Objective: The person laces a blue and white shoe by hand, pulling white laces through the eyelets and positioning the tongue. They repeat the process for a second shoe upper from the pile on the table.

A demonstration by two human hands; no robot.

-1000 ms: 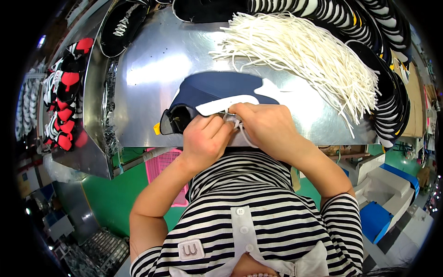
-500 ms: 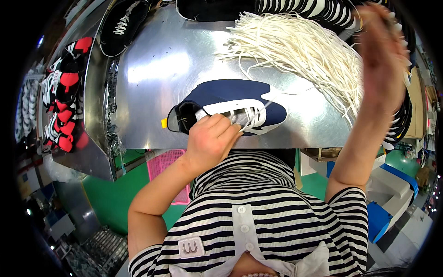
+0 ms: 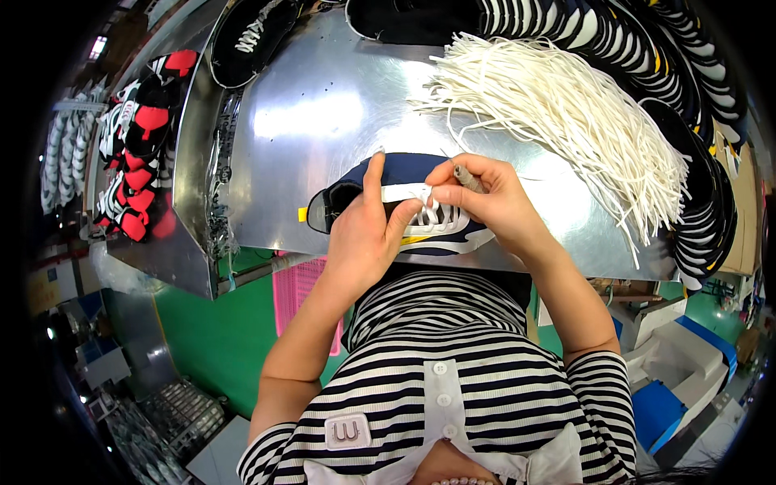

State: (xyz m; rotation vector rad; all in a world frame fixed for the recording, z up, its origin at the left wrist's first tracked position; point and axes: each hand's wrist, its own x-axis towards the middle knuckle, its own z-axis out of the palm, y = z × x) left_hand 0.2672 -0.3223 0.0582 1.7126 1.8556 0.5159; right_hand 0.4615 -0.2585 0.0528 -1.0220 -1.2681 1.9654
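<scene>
A navy shoe upper (image 3: 396,168) with white lace loops and a yellow heel tab lies on its side near the bench's front edge. My left hand (image 3: 364,234) grips it at the lacing, index finger stretched across the navy side and thumb by the eyelets. My right hand (image 3: 493,198) is closed on a thin lacing tool (image 3: 470,179) with a wrapped, greyish handle. Its fingertips meet the white lace (image 3: 434,212) beside my left thumb. What exactly is pinched there is partly hidden by the fingers.
A big bundle of white laces (image 3: 558,121) lies at the back right of the metal bench (image 3: 299,178). Stacked dark uppers (image 3: 647,65) curve behind and beside it. A black upper (image 3: 252,40) lies back left; red-and-black uppers (image 3: 145,162) stand farther left. A pink basket (image 3: 299,295) is below the bench.
My right hand has come down from the upper right to the shoe's lacing. My left hand has shifted on the upper, its index finger now extended. The head view has turned slightly.
</scene>
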